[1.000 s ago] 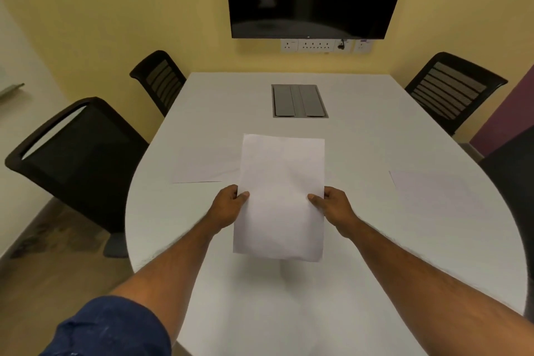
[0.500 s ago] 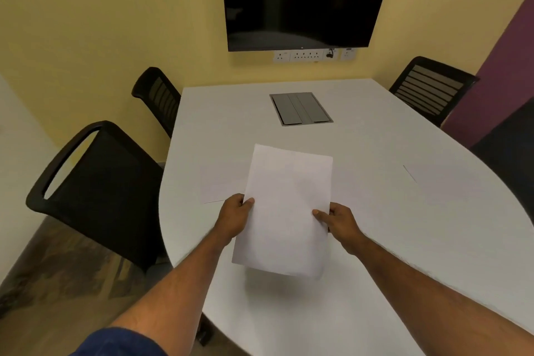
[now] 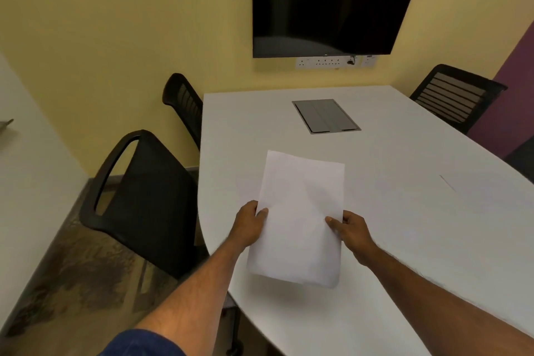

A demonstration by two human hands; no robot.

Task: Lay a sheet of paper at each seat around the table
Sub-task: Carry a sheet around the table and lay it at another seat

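Nearest the camera, two bare forearms reach out over the near-left curve of the white surface [image 3: 390,283]. The left hand [image 3: 248,225] pinches the left edge of a sheet of paper [image 3: 300,217], thumb on top and the rest of the fingers [image 3: 261,212] curled beneath. The right hand [image 3: 351,230] does the same on the right edge, so both hands are closed on the sheet at about its mid-length.

The sheet hangs just above the surface; a soft shadow under its near edge suggests that it is not yet lying flat. It looks very light and thin, with faint creases and a near corner that droops, so it will likely bend or flutter if moved fast. Holding it by two opposite edges seems the sound choice, as it keeps the sheet taut. A hard pinch could crease it, and on the smooth top it may slide once let go.

Farther out, the faint outline of a laid sheet [image 3: 485,193] shows on the right, and another pale one [image 3: 248,182] can just be made out by the left edge, partly hidden behind the held sheet.

A black chair [image 3: 150,196] stands near left, a second chair [image 3: 185,104] behind it, and a slatted chair [image 3: 453,95] far right. A grey cable hatch [image 3: 326,115] sits mid-surface, below a dark wall screen [image 3: 332,0].
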